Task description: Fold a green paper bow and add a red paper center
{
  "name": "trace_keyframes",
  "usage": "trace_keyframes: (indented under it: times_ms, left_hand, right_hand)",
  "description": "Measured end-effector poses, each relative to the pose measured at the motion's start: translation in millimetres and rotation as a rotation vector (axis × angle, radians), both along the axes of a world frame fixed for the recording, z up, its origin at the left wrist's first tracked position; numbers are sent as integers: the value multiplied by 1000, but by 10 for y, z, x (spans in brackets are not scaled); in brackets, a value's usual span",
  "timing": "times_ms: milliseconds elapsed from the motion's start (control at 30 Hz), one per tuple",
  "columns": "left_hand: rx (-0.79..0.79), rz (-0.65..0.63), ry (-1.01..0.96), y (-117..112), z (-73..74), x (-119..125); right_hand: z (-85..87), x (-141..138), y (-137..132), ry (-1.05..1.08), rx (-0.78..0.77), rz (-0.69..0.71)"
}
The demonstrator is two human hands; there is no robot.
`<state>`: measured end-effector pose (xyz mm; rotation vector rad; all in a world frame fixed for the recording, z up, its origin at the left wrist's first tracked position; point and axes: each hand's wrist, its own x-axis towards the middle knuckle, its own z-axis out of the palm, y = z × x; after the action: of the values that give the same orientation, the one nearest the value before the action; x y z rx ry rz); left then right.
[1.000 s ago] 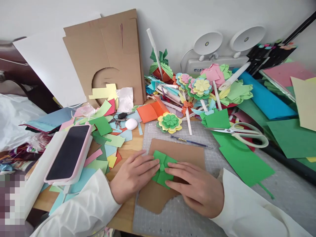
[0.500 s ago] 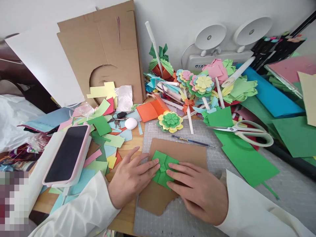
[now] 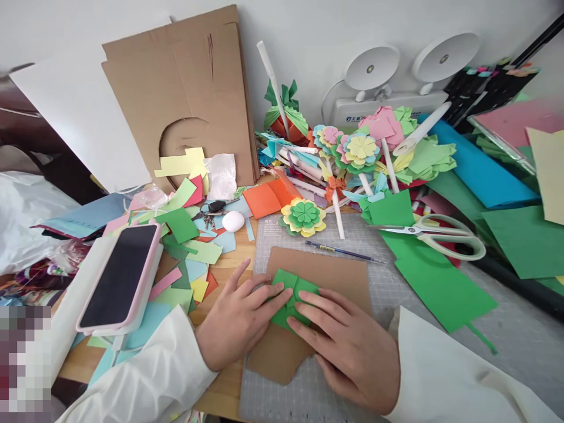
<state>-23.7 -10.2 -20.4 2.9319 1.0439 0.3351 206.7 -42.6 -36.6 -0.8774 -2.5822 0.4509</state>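
Note:
A folded green paper square (image 3: 284, 278) with creases across its top lies on a piece of brown cardboard (image 3: 339, 274). My left hand (image 3: 238, 320) rests on its left side, fingers stretched out and fingertips on the paper, with the index finger near the middle. From the right, my right hand (image 3: 356, 346) lays its spread fingers flat over the paper's right and lower part, hiding some of it. Neither hand grips anything. Just beyond the cardboard is a thin blue pen refill (image 3: 348, 252).
Under the cardboard is a grey cutting mat (image 3: 264, 399). Scissors (image 3: 453, 238) lie on green paper strips (image 3: 445, 288) at right. A phone (image 3: 121, 276) and paper scraps (image 3: 205, 252) are at left. Behind stand paper flowers (image 3: 361, 150) and cardboard sheets (image 3: 185, 82).
My left fingertips have slid slightly right across the green paper. My right hand has shifted a little left and its fingers reach further over the paper's lower part.

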Motion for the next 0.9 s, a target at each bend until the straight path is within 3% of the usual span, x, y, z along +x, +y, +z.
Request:
trace_keyframes:
  times_ms: [200, 533, 667, 800, 900]
  left_hand:
    - [-118, 13, -27, 32, 68, -16]
    - [-353, 60, -172, 140, 149, -4]
    - [-476, 4, -281, 251, 193, -17]
    - [-446, -74, -278, 232, 264, -51]
    - [-352, -133, -176, 159, 276, -54]
  right_hand:
    - [-18, -4, -6, -57, 70, 40]
    - [9, -35, -46, 42, -73, 42]
    - [4, -2, -19, 167, -119, 36]
    - [63, 71, 36, 371, -150, 23]
    - [118, 129, 102, 548, -208, -139]
